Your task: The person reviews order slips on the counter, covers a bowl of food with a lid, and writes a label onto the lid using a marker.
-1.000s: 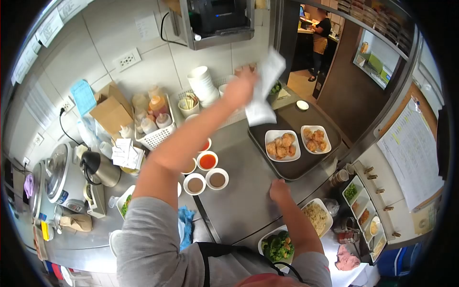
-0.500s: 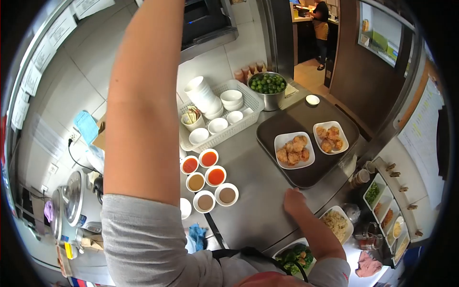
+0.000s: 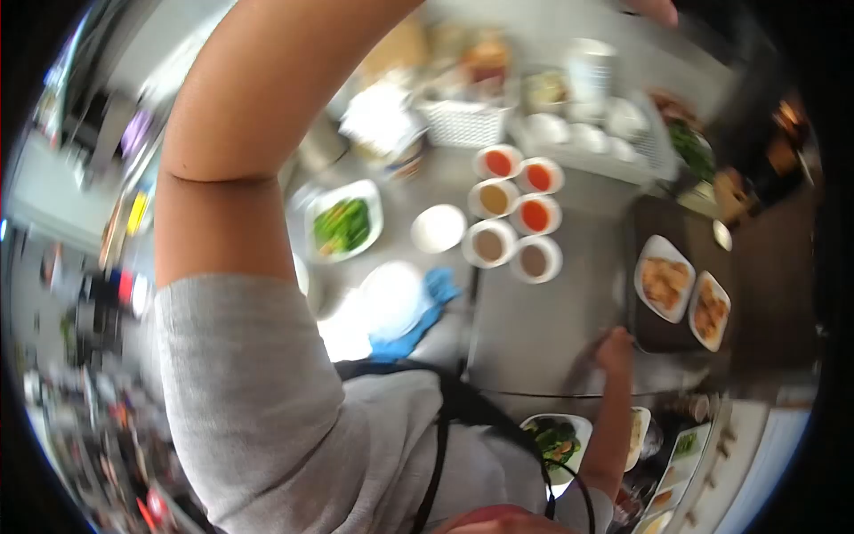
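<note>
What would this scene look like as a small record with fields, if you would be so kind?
Left hand: barely in view at the top edge; grip unclear
Right hand: beside the dark tray; contact unclear
Tray load: browned food in two white dishes
Sauce cups: six; three red-orange, three brownish
Sharpness: partly blurred

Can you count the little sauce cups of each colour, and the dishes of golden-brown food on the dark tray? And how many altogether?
Orange-red sauce: 3 cups
Yellowish-brown sauce: 1 cup
Greyish-brown sauce: 2 cups
White dishes of golden-brown food: 2
Total: 8
</note>
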